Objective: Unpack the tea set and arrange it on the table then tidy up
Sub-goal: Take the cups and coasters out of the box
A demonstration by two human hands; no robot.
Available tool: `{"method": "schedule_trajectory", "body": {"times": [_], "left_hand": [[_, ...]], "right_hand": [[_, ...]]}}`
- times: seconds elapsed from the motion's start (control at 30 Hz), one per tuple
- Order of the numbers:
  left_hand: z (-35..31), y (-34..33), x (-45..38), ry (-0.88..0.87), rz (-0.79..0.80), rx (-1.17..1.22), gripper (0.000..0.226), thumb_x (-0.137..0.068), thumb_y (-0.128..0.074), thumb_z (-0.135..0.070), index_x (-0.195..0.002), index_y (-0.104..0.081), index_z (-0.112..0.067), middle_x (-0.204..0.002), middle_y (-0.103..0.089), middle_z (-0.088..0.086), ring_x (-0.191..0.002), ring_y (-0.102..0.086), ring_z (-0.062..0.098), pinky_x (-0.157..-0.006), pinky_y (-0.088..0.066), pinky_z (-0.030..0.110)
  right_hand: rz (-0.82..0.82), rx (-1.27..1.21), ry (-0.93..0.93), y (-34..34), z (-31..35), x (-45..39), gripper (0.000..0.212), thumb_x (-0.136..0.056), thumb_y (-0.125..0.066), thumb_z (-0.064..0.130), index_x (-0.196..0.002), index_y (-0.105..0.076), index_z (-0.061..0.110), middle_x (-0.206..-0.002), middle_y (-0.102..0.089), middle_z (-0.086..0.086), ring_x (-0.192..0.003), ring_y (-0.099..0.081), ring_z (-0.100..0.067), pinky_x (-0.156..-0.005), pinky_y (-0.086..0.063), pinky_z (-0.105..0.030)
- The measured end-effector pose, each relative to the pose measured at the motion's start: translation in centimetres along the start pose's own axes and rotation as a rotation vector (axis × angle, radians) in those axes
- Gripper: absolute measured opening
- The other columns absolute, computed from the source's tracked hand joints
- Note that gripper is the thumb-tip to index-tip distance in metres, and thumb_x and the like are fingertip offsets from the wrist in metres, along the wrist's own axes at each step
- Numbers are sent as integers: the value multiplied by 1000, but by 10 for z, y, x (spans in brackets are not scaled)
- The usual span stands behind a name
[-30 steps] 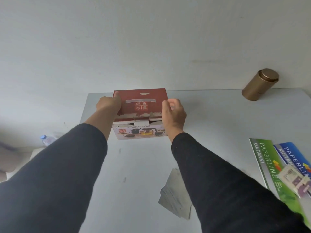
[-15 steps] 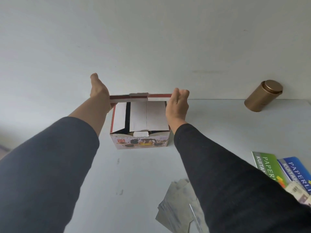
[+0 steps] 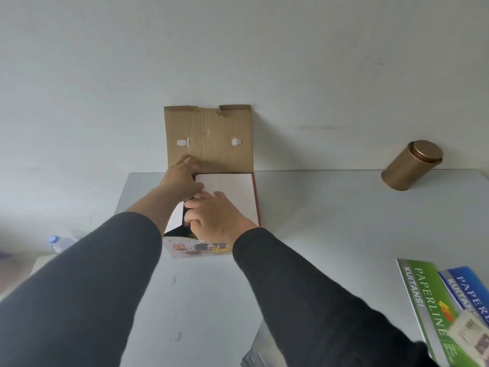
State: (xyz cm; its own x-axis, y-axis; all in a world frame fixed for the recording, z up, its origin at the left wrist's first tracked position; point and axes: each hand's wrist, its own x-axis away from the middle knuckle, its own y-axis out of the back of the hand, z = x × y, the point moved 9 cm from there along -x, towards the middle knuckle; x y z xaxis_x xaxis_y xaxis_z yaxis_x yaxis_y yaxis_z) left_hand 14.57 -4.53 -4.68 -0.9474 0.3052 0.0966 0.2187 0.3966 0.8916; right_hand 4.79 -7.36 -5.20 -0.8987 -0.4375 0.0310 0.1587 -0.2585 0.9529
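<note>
Head view: a tea set box [image 3: 211, 247] stands on a white table [image 3: 330, 221] against a pale wall, its brown cardboard lid [image 3: 209, 139] flipped up and back, the plain inner face showing two small white tabs. The box's front panel carries a printed picture of a teapot and cups. Inside, a white inner flap [image 3: 232, 192] covers most of the opening, with a dark gap at the left.

The person's left hand [image 3: 182, 178] reaches to the far left corner of the box, fingers extended and resting against the base of the raised lid and the edge of the white flap (whether the thumb pinches the flap cannot be told). The right hand [image 3: 211, 218] lies over the near left part of the opening, fingers curled down at the edge of the dark gap; what they grip, if anything, is hidden. Both arms wear dark sleeves.

A bronze-coloured tea tin [image 3: 412, 165] stands at the back right of the table, well apart from the box. At the right edge lie a green Paperline receipt book [image 3: 423, 300] and a blue one [image 3: 471, 290] beside it. A plastic bottle [image 3: 59, 243] sits below the table's left side.
</note>
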Motion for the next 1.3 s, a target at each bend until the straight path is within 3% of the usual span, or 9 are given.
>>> {"method": "schedule_trajectory", "body": {"times": [0.17,0.37,0.47,0.6,0.77,0.93,1.0,1.07,1.3], "left_hand": [[3,15,-3,-31,-26,-150,59,-79,-58,-4,-133,-47,-25,-144,-39,-6,-120,-48,26,-93,-48,45],[-3,39,-4,32,-8,-428,53,-84,-58,-4,-131,-51,-27,-145,-43,-1,-132,-41,23,-103,-38,41],[1,46,-2,93,-5,-542,46,-84,-58,-2,-126,-58,-20,-136,-51,3,-127,-44,24,-102,-38,39],[15,47,7,174,-17,-655,37,-83,-60,-8,-119,-62,-16,-123,-53,5,-119,-42,24,-97,-37,36],[32,40,22,242,-15,-732,25,-83,-56,-10,-107,-61,-15,-104,-50,6,-114,-37,25,-95,-33,37],[57,16,28,292,117,-493,12,-88,-52,-6,-99,-57,-4,-93,-56,9,-95,-54,25,-85,-48,34],[59,9,30,296,129,-354,14,-95,-49,-11,-98,-57,0,-87,-55,10,-82,-56,23,-71,-49,27],[58,6,32,313,108,-267,24,-97,-48,-23,-99,-54,0,-89,-55,11,-84,-56,24,-71,-48,29],[-7,10,40,-252,-117,-209,38,-84,-67,-30,-119,-57,-19,-118,-55,3,-104,-55,24,-86,-49,33]], "right_hand": [[-83,104,41,31,8,4,33,-85,-49,25,-55,-41,16,-67,-41,5,-82,-38,-15,-94,-35,-40],[-93,143,-53,98,-9,14,38,-86,-51,41,-53,-39,23,-68,-48,4,-77,-43,-16,-107,-28,-45],[-15,230,-199,119,-31,21,38,-88,-48,46,-59,-49,21,-66,-53,3,-79,-49,-19,-112,-22,-49],[89,432,-358,125,-53,36,26,-91,-48,38,-96,-65,18,-124,-61,-11,-106,-58,-26,-116,-8,-57],[191,622,-443,117,-60,36,17,-91,-47,26,-84,-56,13,-67,-48,-3,-79,-51,-24,-110,2,-67],[321,539,-590,87,-97,58,26,-93,-46,36,-101,-60,15,-89,-59,-4,-94,-54,-26,-110,-9,-65],[337,270,-625,64,-107,72,33,-89,-53,41,-110,-59,15,-102,-60,-5,-96,-56,-26,-92,-44,-45],[345,50,-640,43,-109,81,38,-87,-58,43,-111,-58,14,-95,-57,-4,-84,-54,-23,-56,-38,-25],[117,42,-543,32,-112,60,92,-71,-72,53,-143,-27,17,-139,-38,-9,-123,-41,-28,-93,-42,-41]]}}
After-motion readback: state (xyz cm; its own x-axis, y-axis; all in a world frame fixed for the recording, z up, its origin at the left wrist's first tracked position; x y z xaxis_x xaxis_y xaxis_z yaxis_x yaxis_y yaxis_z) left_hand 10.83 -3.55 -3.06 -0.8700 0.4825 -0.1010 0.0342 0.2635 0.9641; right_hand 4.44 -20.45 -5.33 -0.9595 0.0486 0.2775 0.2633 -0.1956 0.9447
